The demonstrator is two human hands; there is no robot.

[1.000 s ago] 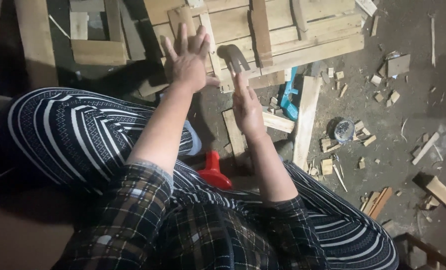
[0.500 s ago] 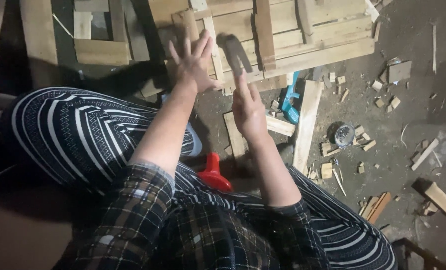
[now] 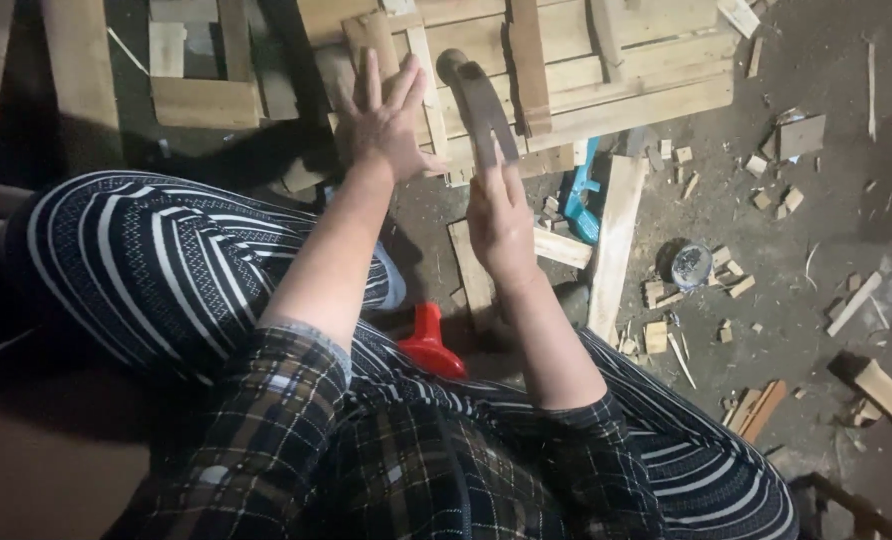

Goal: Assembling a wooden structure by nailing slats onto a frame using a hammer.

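Left hand [image 3: 386, 115]: fingers spread, flat on wooden frame [image 3: 566, 80]. Right hand [image 3: 501, 215]: gripping hammer [image 3: 476, 95], handle running up-frame, head pointing away.

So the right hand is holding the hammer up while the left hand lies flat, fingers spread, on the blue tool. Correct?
Not quite. The head view shows the left hand spread flat on the wooden frame, not on the blue tool, which lies apart on the floor to the right. The rest holds: the right hand grips the hammer, raised.
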